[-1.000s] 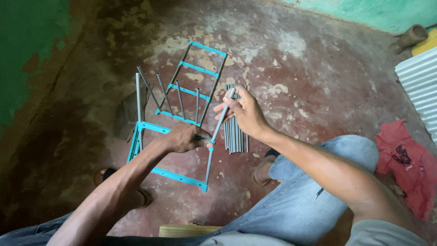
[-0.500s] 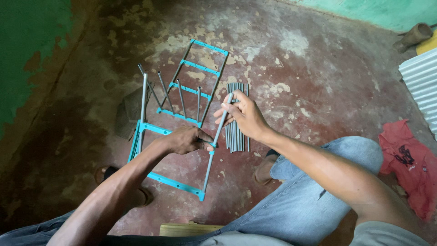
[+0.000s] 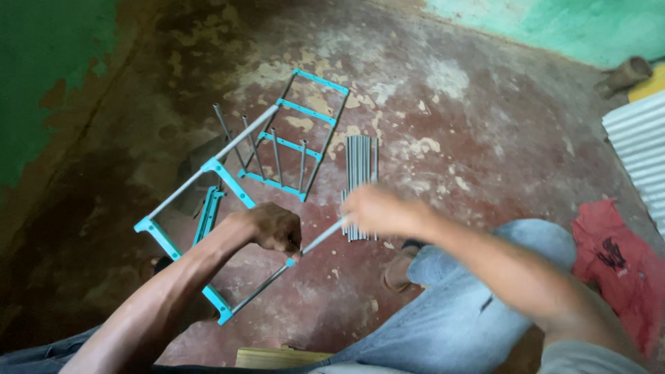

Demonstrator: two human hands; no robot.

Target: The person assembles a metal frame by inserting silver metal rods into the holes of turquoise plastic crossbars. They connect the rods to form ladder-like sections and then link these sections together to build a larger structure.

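Blurred right hand [image 3: 377,210] hides its grip — metal rod [image 3: 325,235] barely visible.

Left hand [image 3: 273,228] grips turquoise rack frame [image 3: 181,246]; blurred right hand [image 3: 377,211] holds its rod [image 3: 325,235].

Left hand [image 3: 273,228], at the end of a bare forearm reaching up from lower left, is clenched in a fist, knuckles up. Right hand [image 3: 374,210], motion-blurred, extends from lower right with fingers curled closed; the two hands lie near each other.
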